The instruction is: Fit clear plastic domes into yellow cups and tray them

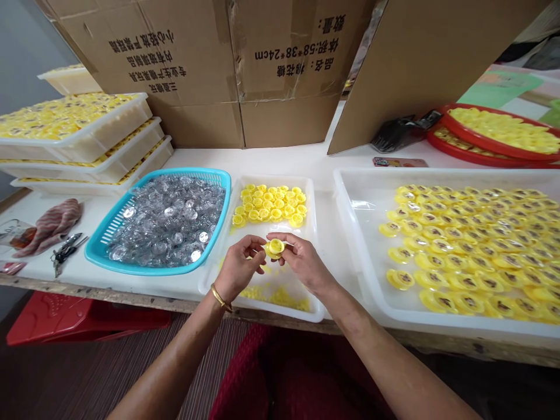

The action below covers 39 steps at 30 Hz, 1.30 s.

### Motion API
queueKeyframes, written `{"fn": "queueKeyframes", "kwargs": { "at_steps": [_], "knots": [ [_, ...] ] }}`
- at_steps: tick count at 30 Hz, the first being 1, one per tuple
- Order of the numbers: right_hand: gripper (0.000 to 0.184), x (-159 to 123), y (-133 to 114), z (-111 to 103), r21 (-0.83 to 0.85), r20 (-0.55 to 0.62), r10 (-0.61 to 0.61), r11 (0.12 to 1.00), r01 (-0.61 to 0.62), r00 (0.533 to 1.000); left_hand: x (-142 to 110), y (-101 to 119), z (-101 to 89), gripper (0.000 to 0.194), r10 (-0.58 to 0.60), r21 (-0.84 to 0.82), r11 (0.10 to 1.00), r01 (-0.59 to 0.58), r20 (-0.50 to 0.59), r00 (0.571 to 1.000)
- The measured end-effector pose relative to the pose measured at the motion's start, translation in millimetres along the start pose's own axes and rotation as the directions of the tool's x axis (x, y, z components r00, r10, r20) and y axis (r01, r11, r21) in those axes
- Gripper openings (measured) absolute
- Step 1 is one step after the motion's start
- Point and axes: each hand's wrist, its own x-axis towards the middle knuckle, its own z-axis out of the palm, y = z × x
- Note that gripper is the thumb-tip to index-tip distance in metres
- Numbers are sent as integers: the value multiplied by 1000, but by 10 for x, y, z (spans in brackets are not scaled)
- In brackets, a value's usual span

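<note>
Between my two hands is a small yellow cup-shaped piece with a wide brim [275, 247], its round opening facing up. The fingertips of my left hand [241, 261] pinch its left edge. My right hand [301, 260] grips its right side with thumb and fingers. Both hands hang over a shallow white tray [315, 233]. Toward the tray's back lie several yellow cups [272, 204] in a cluster, and yellow crumbs [280, 296] are scattered at its front. To the left, a blue basket [93, 248] is heaped with clear plastic discs [170, 216].
A larger white tray [367, 274] at right holds rows of yellow pieces with dark centres [464, 251]. Stacked trays [126, 125] stand at left, near keys [65, 254] and a striped cloth [55, 224]. Cardboard [196, 76] walls the back; red plates [459, 131] sit back right.
</note>
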Motion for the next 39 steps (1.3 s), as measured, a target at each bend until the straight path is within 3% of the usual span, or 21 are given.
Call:
{"fn": "queueKeyframes", "kwargs": {
  "at_steps": [5,11,14,17,23,30,34,39],
  "knots": [
    [48,-41,-50,-2,-44,55,1,999,1,998,-16,7,-1,27,8,31,999,-11,96,995],
    [54,-80,-35,33,-116,84,-81,989,90,993,29,4,-112,17,-89,25,996,86,195,977],
    [58,-82,-21,48,-160,105,-126,977,142,986,56,4,-193,8,-61,174,983,50,57,997],
    [59,-81,-20,50,-167,103,-156,971,171,982,47,17,-204,13,14,297,955,4,-57,998],
    [56,-101,-65,41,-102,154,-131,984,148,979,-16,84,-120,18,-59,51,997,53,116,991],
    [64,-110,-91,44,-71,249,-96,991,117,964,71,44,-206,26,-187,-71,975,209,237,953],
    [66,-114,-71,62,-113,265,-113,983,147,958,113,-19,-208,28,-265,-32,960,279,228,937],
    [58,-119,-82,64,-68,272,-105,989,128,957,70,-36,-178,35,-263,-119,951,287,184,947]
  ]
}}
